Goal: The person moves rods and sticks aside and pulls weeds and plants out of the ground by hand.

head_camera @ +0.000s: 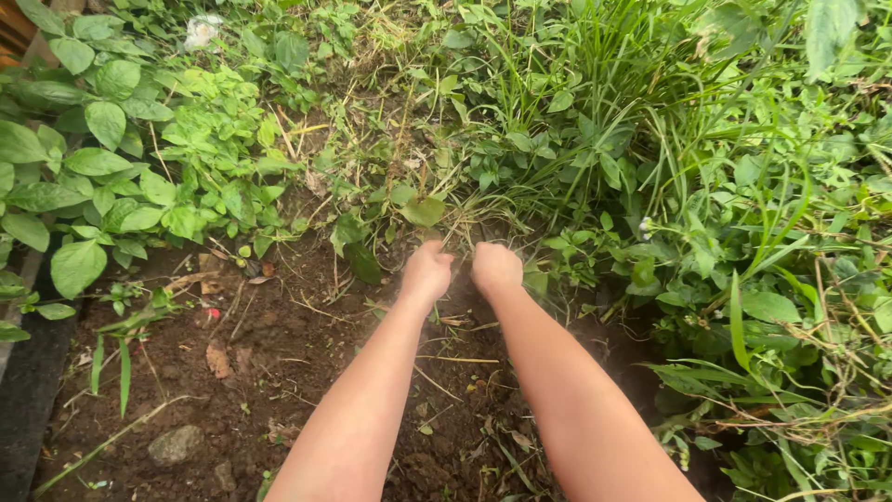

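Note:
Both my bare arms reach forward over dark soil. My left hand [426, 270] is closed around thin dry grass stems [452, 230] at the foot of a weed clump. My right hand [495, 268] is closed beside it on the same bunch of stems, the two fists almost touching. The stems rise from the hands into a dense tuft of long green grass [595, 102]. My fingers are hidden, curled under the fists.
Bare brown soil [279, 363] with dry straw and a grey stone [174, 444] lies at the lower left. Broad-leaved plants [102, 177] crowd the left. Thick weeds and grass [790, 270] fill the right. A dark edging [28, 390] runs along the far left.

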